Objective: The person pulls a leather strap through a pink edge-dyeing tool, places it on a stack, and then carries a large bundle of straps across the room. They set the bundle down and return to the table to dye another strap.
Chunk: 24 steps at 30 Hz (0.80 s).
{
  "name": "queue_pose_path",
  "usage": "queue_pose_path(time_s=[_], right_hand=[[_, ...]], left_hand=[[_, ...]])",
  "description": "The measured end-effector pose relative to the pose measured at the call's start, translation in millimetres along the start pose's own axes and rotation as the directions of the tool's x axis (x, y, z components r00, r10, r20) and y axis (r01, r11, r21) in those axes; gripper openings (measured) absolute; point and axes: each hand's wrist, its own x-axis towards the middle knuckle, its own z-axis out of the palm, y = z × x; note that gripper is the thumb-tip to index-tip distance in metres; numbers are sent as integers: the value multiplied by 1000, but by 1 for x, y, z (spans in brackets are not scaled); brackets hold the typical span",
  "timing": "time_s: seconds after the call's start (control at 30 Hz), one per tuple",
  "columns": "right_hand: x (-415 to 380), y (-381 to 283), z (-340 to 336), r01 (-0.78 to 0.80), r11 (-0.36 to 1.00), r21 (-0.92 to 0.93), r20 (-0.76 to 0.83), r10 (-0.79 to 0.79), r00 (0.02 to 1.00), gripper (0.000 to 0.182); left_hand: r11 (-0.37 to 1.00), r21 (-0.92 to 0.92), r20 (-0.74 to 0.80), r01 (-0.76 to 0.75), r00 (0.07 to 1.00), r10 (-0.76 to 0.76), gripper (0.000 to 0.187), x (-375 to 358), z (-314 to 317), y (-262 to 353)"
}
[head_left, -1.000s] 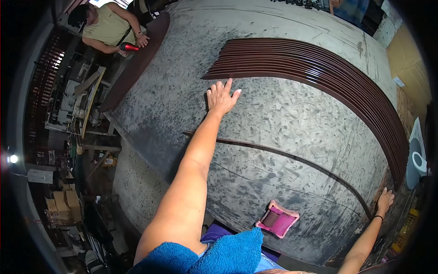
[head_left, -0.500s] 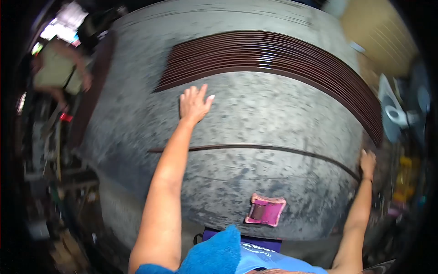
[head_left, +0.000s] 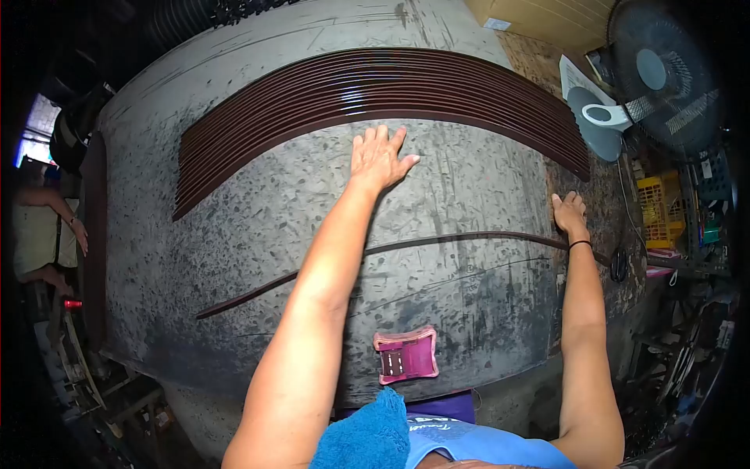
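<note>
Several long dark-brown strips [head_left: 383,82] lie side by side on the worn grey table, forming a wide band. My left hand [head_left: 380,159] rests flat, fingers spread, its tips at the near edge of this band around its middle. Below the band's right end, my right hand [head_left: 569,213] lies on the tabletop with fingers apart, holding nothing. A single brown strip [head_left: 453,238] lies apart, nearer to me; it passes beneath my left forearm and my right wrist, which hide parts of it. Close to the front edge sits a pink tray-like holder [head_left: 418,356] with small dark pieces in it.
A fan [head_left: 652,74] stands at the back right beside a cardboard box [head_left: 547,19]. Black-handled scissors [head_left: 618,264] lie at the table's right edge, near a yellow crate [head_left: 658,211]. At the far left, another person's arm [head_left: 58,205] reaches toward a brown stack [head_left: 94,234].
The view has turned right, so the table's contents appear farther left. My left hand has moved right along the strips. My right hand has moved up from the single strip's end and its fingers have opened.
</note>
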Motion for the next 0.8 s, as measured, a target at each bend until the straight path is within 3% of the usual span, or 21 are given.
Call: queue_pose_path(time_s=[0.23,0.47,0.7,0.73,0.8], right_hand=[[1,3,4,27,999,17,-19,-27,999,73],[1,4,5,21,999,50,-52,-18,998,74],[-1,9,-4,66,996,58,-22,-65,998,73],[-1,12,-3,70,996,60,-23,-69,997,73],[0,19,1,137,990,34,-105,-133,985,68]], left_hand=[[986,66,189,151,969,-161,83,22,-7,19],[983,82,137,163,975,-173,89,20,-6,22],[998,14,103,61,993,-63,81,-9,-12,0],[996,-19,160,88,984,-84,76,-19,-26,-3],[994,-8,166,111,980,-108,74,-43,-34,-20]])
